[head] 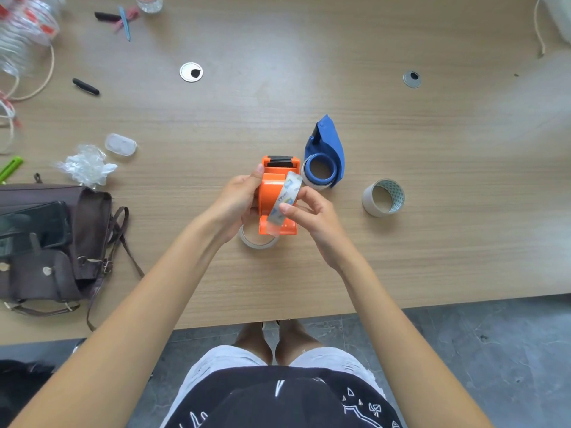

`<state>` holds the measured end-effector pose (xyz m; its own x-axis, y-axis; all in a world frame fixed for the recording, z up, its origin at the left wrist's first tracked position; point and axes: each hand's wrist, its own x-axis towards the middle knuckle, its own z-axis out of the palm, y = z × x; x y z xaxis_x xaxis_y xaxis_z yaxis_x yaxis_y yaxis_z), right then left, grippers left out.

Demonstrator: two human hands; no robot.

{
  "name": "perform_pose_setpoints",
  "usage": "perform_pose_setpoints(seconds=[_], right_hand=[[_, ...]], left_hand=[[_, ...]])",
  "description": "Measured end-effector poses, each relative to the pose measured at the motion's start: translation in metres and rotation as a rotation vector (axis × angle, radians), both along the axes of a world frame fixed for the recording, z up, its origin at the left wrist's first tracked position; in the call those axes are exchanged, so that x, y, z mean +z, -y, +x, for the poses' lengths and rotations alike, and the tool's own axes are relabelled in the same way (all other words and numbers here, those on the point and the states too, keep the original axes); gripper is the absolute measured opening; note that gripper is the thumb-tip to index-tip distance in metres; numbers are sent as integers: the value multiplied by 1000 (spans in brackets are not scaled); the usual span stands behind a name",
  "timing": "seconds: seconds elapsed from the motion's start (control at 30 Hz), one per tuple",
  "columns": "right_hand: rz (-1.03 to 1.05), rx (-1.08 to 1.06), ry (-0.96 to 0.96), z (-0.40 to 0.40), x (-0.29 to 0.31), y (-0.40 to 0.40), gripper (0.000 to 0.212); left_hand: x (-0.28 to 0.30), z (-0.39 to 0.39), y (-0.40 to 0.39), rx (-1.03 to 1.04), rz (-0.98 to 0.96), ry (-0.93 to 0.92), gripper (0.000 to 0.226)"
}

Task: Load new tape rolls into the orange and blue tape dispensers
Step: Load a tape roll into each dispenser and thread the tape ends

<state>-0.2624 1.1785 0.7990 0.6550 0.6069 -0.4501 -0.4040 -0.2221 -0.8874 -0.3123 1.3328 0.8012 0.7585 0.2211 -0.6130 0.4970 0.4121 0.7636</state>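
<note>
Nearest the bench (309, 273) edge, a flat pale tape ring (258, 240) lies on the wood, partly hidden under the orange dispenser (272, 193). The left hand (238, 200) grips that dispenser by its left side, thumb up near the black-topped end. The right hand (309, 211) pinches a clear tape roll (285, 202) with a printed label, held tilted against the dispenser's right face. Just beyond, touching or almost touching the orange one, the blue dispenser (326, 152) lies on its side with a roll seated around its hub. To the right sits a cardboard-cored roll (383, 197), well apart. At far left rest a brown bag (55, 242) and crumpled plastic wrap (86, 165).
</note>
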Motion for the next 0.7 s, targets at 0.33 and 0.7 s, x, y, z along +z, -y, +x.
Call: perform_pose_setpoints(seconds=[0.33, 0.7], right_hand=[[-94, -16, 175, -5, -10, -12, 54], [-109, -281, -982, -24, -2, -6, 56]], left_hand=[[2, 5, 3, -87, -2, 51, 28], [10, 6, 6, -104, -5, 57, 34]])
